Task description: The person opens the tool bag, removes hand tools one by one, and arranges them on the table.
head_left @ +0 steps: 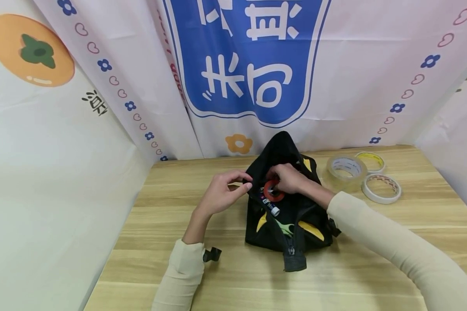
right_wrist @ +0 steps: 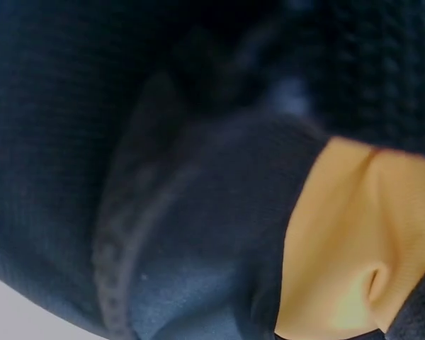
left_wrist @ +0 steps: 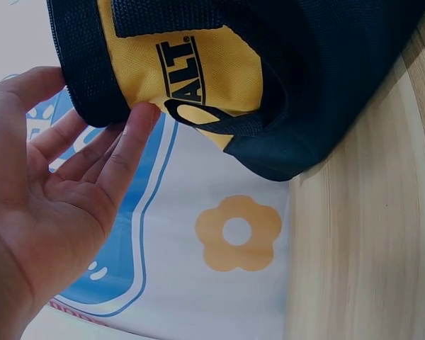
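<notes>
A black tool bag (head_left: 253,229) with yellow panels stands unzipped on the table. My left hand (head_left: 225,192) pinches the left rim of its opening; in the left wrist view the fingers (left_wrist: 131,145) lie against the yellow lettered side. Inside the opening, my right hand (head_left: 289,178) holds a roll of red tape (head_left: 270,196), its thumb across the roll and its other fingertips partly hidden. Below the roll lies a small tube with a white cap (head_left: 274,211). Green scissor-like handles (head_left: 285,227) show near the front zipper. The right wrist view shows mostly dark, blurred fabric and a yellow panel (right_wrist: 347,248).
To the bag's right sit a wide roll of clear tape (head_left: 346,170), a roll with a yellow core (head_left: 370,162) and a white tape roll (head_left: 381,188). A printed cloth (head_left: 334,77) hangs behind the wooden table (head_left: 159,224).
</notes>
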`<state>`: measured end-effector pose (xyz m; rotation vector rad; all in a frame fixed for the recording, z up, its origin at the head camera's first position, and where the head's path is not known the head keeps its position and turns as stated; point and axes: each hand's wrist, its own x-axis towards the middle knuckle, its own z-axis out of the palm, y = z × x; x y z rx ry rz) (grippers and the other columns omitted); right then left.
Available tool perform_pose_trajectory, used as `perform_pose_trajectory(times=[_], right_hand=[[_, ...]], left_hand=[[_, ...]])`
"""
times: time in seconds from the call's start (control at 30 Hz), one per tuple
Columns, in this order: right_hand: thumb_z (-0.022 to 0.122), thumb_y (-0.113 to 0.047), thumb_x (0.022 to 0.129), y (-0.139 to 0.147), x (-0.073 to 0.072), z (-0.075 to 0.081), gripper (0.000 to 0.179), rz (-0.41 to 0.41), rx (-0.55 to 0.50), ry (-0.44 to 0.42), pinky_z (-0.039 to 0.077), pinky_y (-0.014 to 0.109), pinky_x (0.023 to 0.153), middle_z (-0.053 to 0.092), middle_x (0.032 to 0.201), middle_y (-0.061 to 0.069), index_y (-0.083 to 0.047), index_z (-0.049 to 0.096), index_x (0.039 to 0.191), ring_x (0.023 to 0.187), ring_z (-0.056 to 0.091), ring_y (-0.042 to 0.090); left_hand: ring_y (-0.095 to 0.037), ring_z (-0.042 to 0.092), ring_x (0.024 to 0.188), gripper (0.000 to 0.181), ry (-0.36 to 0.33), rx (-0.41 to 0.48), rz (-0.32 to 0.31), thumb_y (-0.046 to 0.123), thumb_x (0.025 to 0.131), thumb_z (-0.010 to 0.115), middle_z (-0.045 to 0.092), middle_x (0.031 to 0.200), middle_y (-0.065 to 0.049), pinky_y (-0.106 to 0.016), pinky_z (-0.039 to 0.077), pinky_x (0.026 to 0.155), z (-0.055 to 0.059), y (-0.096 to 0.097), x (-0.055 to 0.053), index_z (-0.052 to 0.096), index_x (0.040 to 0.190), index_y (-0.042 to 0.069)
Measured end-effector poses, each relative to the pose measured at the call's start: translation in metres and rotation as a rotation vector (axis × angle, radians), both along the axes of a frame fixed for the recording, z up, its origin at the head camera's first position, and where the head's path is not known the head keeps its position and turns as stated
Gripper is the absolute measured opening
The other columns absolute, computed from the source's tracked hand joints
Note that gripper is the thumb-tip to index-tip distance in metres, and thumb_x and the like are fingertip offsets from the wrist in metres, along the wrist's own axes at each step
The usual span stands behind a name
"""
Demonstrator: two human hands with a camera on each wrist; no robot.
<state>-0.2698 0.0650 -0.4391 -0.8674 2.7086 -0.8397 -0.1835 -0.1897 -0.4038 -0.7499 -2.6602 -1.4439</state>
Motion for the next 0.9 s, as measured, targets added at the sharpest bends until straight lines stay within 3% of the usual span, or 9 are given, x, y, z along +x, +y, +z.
perform_pose_trajectory(times=[0.2,0.43,0.6,0.9], right_hand=[[0.077,0.007,0.081,-0.002,0.001,-0.003,0.032,0.008,0.015,0.062,0.058,0.043,0.086,0.078,0.111,0.013,-0.003,0.079,0.111,0.099,0.07,0.027],[0.086,-0.004,0.077,0.0,0.003,0.0,0.03,-0.008,-0.015,0.162,0.059,0.043,0.082,0.077,0.103,0.012,-0.005,0.079,0.106,0.093,0.07,0.025],[0.087,-0.011,0.081,0.006,0.012,0.022,0.027,-0.063,-0.088,0.203,0.057,0.041,0.076,0.073,0.099,0.01,-0.007,0.079,0.106,0.087,0.066,0.023],[0.08,-0.007,0.087,0.029,0.039,0.072,0.03,-0.173,-0.284,0.199,0.061,0.04,0.083,0.074,0.109,0.012,-0.006,0.078,0.117,0.095,0.067,0.026]], left_hand=[[-0.02,0.073,0.111,0.021,0.004,0.006,-0.002,0.024,0.104,0.072,0.075,0.133,-0.008,-0.033,0.066,0.089,0.002,0.0,0.0,0.078,0.119,0.01],[-0.019,0.073,0.111,0.022,0.009,0.0,-0.002,0.023,0.104,0.073,0.075,0.132,-0.007,-0.032,0.066,0.09,0.001,-0.001,0.0,0.078,0.119,0.009],[-0.019,0.074,0.111,0.021,0.005,0.006,-0.009,0.024,0.104,0.073,0.075,0.133,-0.008,-0.032,0.066,0.09,0.002,-0.001,0.0,0.078,0.119,0.01],[-0.021,0.074,0.113,0.023,0.009,0.016,-0.021,0.022,0.103,0.073,0.075,0.134,-0.009,-0.033,0.066,0.091,0.003,-0.001,0.001,0.077,0.121,0.009]])
